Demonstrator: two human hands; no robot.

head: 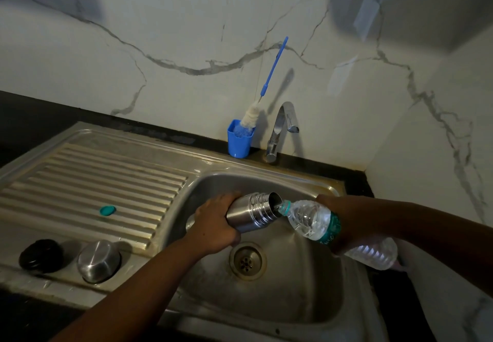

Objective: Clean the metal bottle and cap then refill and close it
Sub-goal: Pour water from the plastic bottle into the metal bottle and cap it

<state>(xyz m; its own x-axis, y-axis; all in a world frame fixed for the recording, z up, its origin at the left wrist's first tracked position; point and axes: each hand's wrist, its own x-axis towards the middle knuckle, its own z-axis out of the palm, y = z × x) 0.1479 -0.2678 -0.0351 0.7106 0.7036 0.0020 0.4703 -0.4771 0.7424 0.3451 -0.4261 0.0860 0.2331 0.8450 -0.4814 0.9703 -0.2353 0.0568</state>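
Sink (314, 299): steel basin with a drain, ribbed drainboard (88, 184) to its left.
Plastic bottle (317, 224): clear, green label, tilted with its mouth at the metal bottle's opening, water running in.
Metal bottle (253, 212): held over the basin, leaning right, mouth open.
Left hand (213, 224): fingers wrapped round the metal bottle's lower body.
Right hand (344, 229): grips the plastic bottle at its middle; fingers hidden behind it, so their set cannot be told.
Blue cup (239, 141): by the tap (280, 130), holding a bottle brush (250, 120).
Steel cap (98, 261): upside down on the drainboard's front edge.
Black lid (41, 255): just left of the steel cap.
Green cap (107, 210): on the ribs.
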